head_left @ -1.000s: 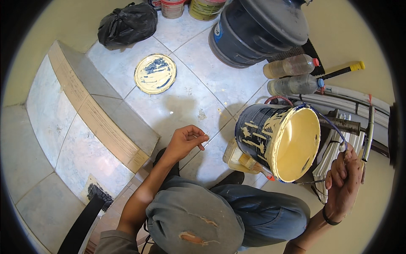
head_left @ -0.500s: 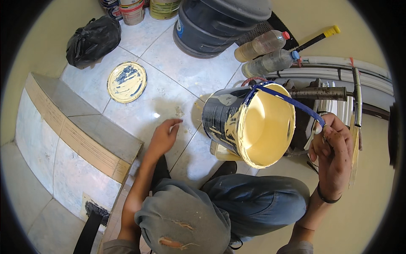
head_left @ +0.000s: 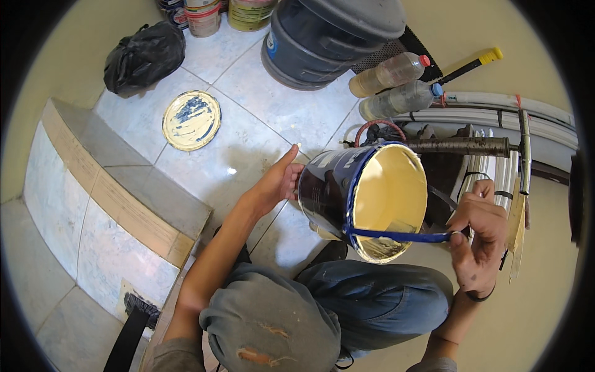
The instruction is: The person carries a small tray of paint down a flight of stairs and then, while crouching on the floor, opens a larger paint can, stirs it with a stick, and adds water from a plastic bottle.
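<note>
A dark paint bucket (head_left: pixel 325 186) with a blue rim hangs tilted in front of me, its mouth facing right. Cream paint coats its inside wall and smears the rim. My right hand (head_left: pixel 477 239) is closed on the free end of the bucket's blue strap handle (head_left: pixel 403 235), which crosses the mouth's lower part. At the bucket's base is my left hand (head_left: pixel 279 181), thumb stretched away and fingers loosely bent; whether they press on the base I cannot tell. A pale container (head_left: pixel 322 231) shows partly below the bucket.
A paint-smeared round lid (head_left: pixel 191 121) lies on the tiles, near a black plastic bag (head_left: pixel 145 59). Beyond stand a large dark drum (head_left: pixel 328 46) and paint cans (head_left: pixel 251 13). Two bottles (head_left: pixel 396 102), a yellow-handled tool (head_left: pixel 489 56) and pipes (head_left: pixel 520 105) are right. A tiled step (head_left: pixel 118 186) is left.
The bucket has turned, bringing its handle from the top of the mouth to the lower part. My left hand has moved right and up to its base; my right hand has come down slightly.
</note>
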The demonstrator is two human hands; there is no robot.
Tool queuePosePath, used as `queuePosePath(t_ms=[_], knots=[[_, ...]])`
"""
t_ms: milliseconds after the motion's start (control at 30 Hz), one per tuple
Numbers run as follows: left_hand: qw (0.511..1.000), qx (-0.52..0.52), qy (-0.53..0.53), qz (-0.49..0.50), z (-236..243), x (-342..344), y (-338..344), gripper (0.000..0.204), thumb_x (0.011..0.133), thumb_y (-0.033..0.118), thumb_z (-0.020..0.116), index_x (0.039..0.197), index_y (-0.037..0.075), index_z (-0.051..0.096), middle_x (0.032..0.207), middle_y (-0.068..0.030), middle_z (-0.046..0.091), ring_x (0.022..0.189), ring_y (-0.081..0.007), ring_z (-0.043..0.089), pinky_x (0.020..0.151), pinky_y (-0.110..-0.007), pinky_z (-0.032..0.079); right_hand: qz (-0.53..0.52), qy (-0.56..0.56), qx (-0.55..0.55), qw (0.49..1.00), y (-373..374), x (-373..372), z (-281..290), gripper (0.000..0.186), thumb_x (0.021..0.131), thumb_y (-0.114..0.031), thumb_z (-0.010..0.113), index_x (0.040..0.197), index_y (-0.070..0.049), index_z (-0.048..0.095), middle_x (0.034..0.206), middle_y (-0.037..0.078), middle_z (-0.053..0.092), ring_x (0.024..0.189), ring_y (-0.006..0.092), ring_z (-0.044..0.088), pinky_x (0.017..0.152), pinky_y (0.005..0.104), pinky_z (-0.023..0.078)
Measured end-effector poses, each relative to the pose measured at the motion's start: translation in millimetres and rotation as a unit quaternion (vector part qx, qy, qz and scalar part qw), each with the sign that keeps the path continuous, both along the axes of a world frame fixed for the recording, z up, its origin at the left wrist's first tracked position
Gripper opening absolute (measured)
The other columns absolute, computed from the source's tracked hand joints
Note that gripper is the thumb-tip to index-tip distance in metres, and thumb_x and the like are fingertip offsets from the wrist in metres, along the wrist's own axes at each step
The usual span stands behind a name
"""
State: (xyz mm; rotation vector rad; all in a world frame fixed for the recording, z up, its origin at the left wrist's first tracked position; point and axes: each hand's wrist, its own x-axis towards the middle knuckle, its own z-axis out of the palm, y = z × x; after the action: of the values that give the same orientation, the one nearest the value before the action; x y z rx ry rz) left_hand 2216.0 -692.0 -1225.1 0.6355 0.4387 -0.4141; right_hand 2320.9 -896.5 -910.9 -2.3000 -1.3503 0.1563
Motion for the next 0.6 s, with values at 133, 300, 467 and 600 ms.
queuePosePath(t_ms=[133,300,467,600], knots=[[0.998,0.040,0.045,-0.006,-4.8,-14.2,-6.1,0.071,0.100,0.074,0.042,0.122,0.010,0.063,0.102,-0.0010,0.071,0.092,-0.0134,0.065,0.088,-0.032,0.050,0.052,0.027,-0.042,0.997,5.9,0.5,-1.4,0.011,0.053,-0.012,0.063,0.061,-0.011,0.055,0.055,0.000,0.044,0.051,0.0210,0.039,0.065,0.0353,0.031],[0.970,0.224,0.067,-0.074,-0.1,-9.3,-7.9,0.069,0.100,0.071,0.046,0.128,0.009,0.062,0.108,-0.0045,0.070,0.090,-0.0146,0.066,0.089,-0.033,0.051,0.113,0.063,-0.076,0.989,-16.1,13.2,-7.5,0.015,0.053,-0.015,0.068,0.063,-0.010,0.058,0.057,0.005,0.045,0.056,0.0267,0.046,0.056,0.0374,0.032],[0.932,0.333,0.129,0.064,19.5,-26.8,11.7,0.068,0.105,0.065,0.040,0.126,0.006,0.066,0.108,-0.0121,0.072,0.093,-0.0185,0.070,0.079,-0.030,0.054,0.183,0.062,0.003,0.981,-18.7,20.4,-37.9,0.015,0.060,-0.016,0.070,0.061,-0.008,0.057,0.060,0.009,0.053,0.060,0.0323,0.052,0.058,0.0431,0.041],[0.897,0.393,0.147,0.138,21.0,-30.9,7.0,0.060,0.104,0.068,0.039,0.102,0.012,0.061,0.102,-0.0117,0.071,0.087,-0.0197,0.070,0.073,-0.032,0.055,0.168,0.049,-0.003,0.985,-40.4,24.7,-58.8,0.018,0.066,-0.019,0.070,0.061,-0.005,0.060,0.061,0.013,0.057,0.062,0.0356,0.058,0.060,0.0456,0.048]])
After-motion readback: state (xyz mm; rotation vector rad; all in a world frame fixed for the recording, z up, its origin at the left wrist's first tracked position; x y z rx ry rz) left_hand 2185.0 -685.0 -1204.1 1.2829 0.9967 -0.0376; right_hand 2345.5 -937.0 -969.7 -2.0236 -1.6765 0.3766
